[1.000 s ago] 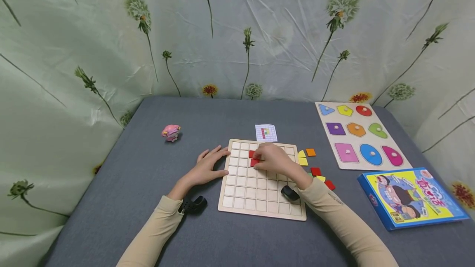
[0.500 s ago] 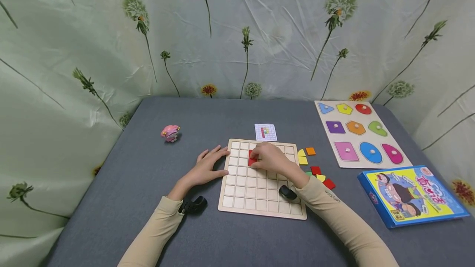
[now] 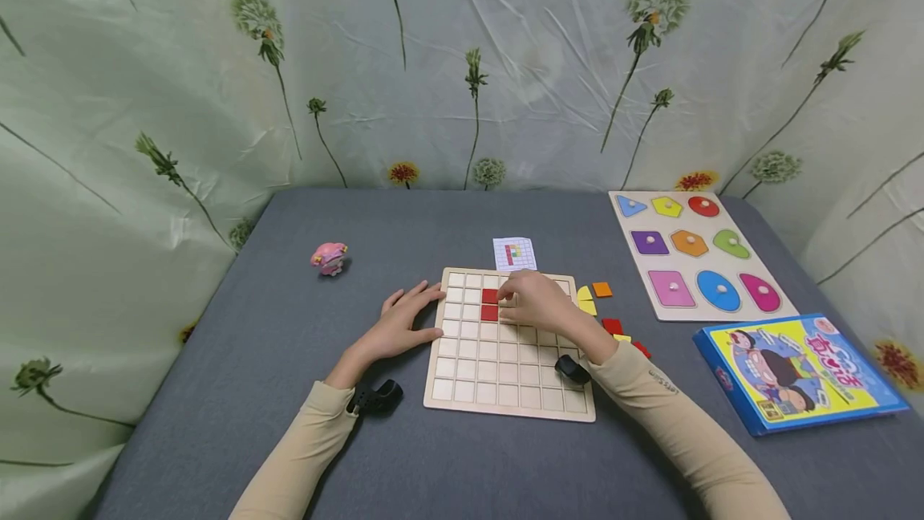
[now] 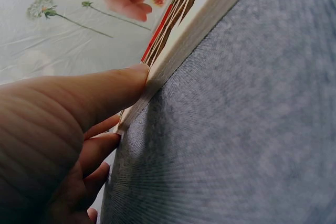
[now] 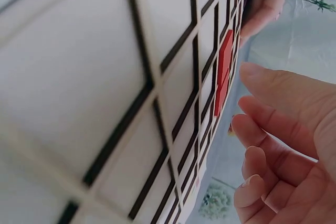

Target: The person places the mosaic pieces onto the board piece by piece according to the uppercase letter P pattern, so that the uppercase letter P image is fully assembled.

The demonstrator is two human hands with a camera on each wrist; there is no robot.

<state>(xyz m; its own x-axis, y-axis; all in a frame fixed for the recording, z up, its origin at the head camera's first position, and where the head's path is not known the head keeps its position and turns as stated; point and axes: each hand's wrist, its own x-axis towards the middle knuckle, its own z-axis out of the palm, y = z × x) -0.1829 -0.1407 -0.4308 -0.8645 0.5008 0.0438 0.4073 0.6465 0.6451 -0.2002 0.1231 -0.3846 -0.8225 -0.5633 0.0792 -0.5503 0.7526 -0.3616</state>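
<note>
A wooden grid board [image 3: 476, 375] lies on the table, with two red square tiles [image 3: 489, 313] set one behind the other in neighbouring cells. My left hand [image 3: 399, 321] rests against the board's left edge, its fingers spread; in the left wrist view the thumb [image 4: 113, 90] touches that edge. Over the board, just right of the red tiles, hovers my right hand [image 3: 537, 302]. Its fingers are loosely bent and hold nothing, as the right wrist view shows, with thumb and fingertips apart from the red tiles [image 5: 223, 72].
A small pattern card [image 3: 515, 253] lies behind the board. Loose yellow tiles [image 3: 586, 307], an orange tile [image 3: 602, 290] and red tiles [image 3: 612, 327] lie to its right. Farther right are a shape puzzle board [image 3: 693, 263] and a blue-yellow box [image 3: 801, 375]. A pink toy [image 3: 330, 258] stands at left.
My right hand has let go of the nearer red tile and moved slightly right, uncovering both red tiles. The left hand stays at the board's edge.
</note>
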